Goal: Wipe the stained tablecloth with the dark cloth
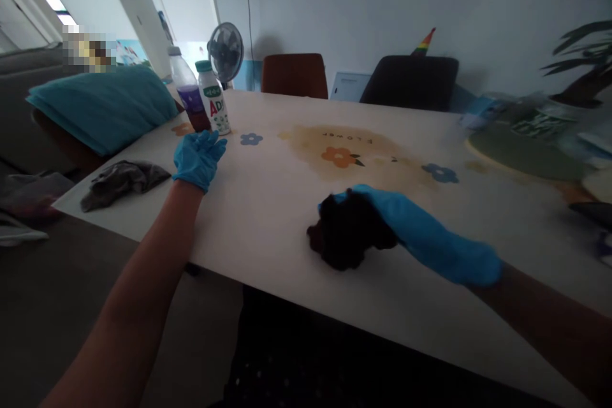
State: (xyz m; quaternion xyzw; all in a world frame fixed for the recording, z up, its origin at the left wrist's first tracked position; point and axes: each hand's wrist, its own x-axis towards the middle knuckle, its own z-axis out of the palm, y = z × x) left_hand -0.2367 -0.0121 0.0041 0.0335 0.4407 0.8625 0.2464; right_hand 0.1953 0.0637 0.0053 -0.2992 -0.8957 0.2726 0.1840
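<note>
My left hand (198, 156), in a blue glove, is over the table's left part, just in front of two bottles. Its fingers are partly curled and spread, with nothing seen in them. In my right hand (382, 207), also blue-gloved, is a bunched dark cloth (351, 229) on the white table (268, 223); the cloth hides most of the fingers. A bottle with a purple label (191, 99) stands beside a white bottle with a green cap (213, 102). Left of my left hand lies a crumpled grey cloth (122, 182).
Behind the bottles is a fan (225, 52). A potted plant (545, 118) stands on a green round mat (516, 153) at the right. Chairs, one brown (295, 74) and one dark (411, 81), line the far side. A teal cloth (105, 108) covers a chair at left.
</note>
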